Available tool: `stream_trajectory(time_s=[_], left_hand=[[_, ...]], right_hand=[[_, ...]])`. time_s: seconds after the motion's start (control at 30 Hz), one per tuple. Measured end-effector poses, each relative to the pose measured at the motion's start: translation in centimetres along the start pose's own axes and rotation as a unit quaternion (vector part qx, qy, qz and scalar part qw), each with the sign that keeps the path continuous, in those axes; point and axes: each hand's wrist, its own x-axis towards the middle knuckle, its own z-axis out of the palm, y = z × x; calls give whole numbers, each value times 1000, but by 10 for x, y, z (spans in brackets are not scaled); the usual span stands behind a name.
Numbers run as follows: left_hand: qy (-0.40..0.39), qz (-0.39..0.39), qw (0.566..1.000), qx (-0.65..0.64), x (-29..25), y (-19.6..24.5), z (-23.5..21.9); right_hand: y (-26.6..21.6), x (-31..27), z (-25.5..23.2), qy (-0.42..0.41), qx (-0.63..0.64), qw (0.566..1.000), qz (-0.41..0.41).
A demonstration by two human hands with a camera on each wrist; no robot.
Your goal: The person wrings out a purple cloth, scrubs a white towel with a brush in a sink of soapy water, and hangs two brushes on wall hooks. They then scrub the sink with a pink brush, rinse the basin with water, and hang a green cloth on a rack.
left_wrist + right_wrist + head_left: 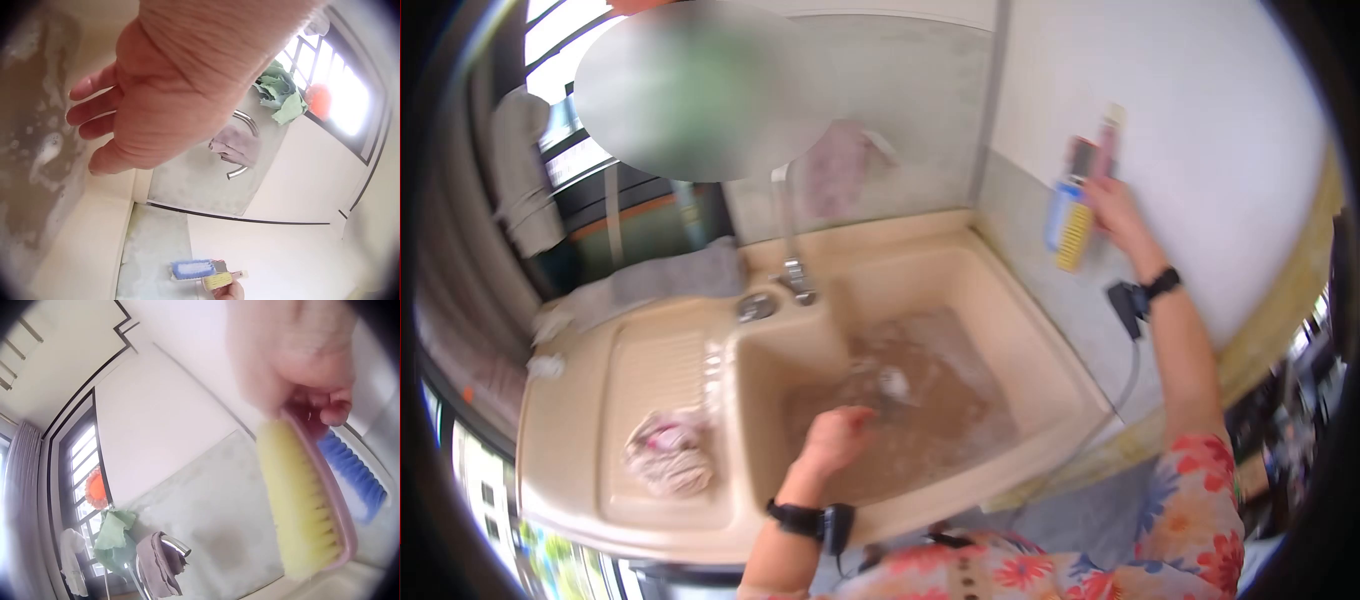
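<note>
My right hand [1116, 208] grips the pink handle of a scrub brush [303, 500] with yellow bristles, up against the wall to the right of the sink. Right behind it a blue-bristled brush [353, 472] with a white back is at the wall. My left hand [837, 440] hovers over the near left part of the sink basin [1055, 375], its fingers loosely bent and holding nothing. Cloudy brown water [945, 385] with patches of foam stands in the basin below it.
A crumpled pinkish cloth [670, 455] lies on the ridged drainboard [645, 360] at left. Behind the basin rises a curved metal faucet [794, 272] with a mauve cloth [159, 562] over it. A grey towel [660, 287] lies along the back edge.
</note>
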Motion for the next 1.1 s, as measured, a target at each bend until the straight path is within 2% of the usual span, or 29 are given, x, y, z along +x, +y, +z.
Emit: stream_trajectory(time_s=[0.03, 0.1, 0.13, 0.2, 0.33, 0.43, 0.5, 0.63, 0.67, 0.73, 0.87, 0.93, 0.97, 1.03, 1.1], left_hand=[[-8, 1, 1000, 25, 1, 0, 2], [17, 32, 999, 34, 0, 0, 3], [25, 24, 999, 35, 0, 0, 3], [-16, 4, 1000, 18, 1, -3, 2], [-22, 5, 1000, 19, -1, -1, -2], [-22, 7, 999, 30, -1, 0, 0], [19, 24, 1000, 6, -2, -6, 3], [9, 16, 1000, -1, -4, 5, -5], [16, 26, 999, -11, -3, 7, -6], [19, 31, 999, -21, 1, 10, -4], [31, 20, 999, -20, 1, 16, -5], [29, 23, 999, -21, -1, 14, -4], [36, 22, 999, -15, -1, 14, -3], [36, 6, 999, -12, 1, 16, -4], [24, 9, 1000, -7, 2, 12, -4]], right_hand=[[1, 1, 0, 33, -9, 999, -3], [-20, -16, 2, 35, -51, 998, -15], [-19, -12, 3, 26, -46, 998, -20], [-21, -12, 4, 31, -39, 999, -13], [-24, -13, 7, 34, -62, 998, 5], [-14, -7, 10, 35, -38, 999, 6], [4, 8, 10, 34, 37, 999, -16], [-4, -7, 9, 65, -21, 998, -7], [-8, -13, 8, 89, -76, 993, -15], [-14, -23, 11, 112, -80, 990, -2], [-5, -24, 4, 85, -146, 985, 38], [5, -34, -3, 162, -221, 959, -77], [1, -44, -4, 156, -225, 959, -70], [-27, -72, -6, 232, -295, 914, -154], [-40, -100, 3, 144, -163, 926, -307]])
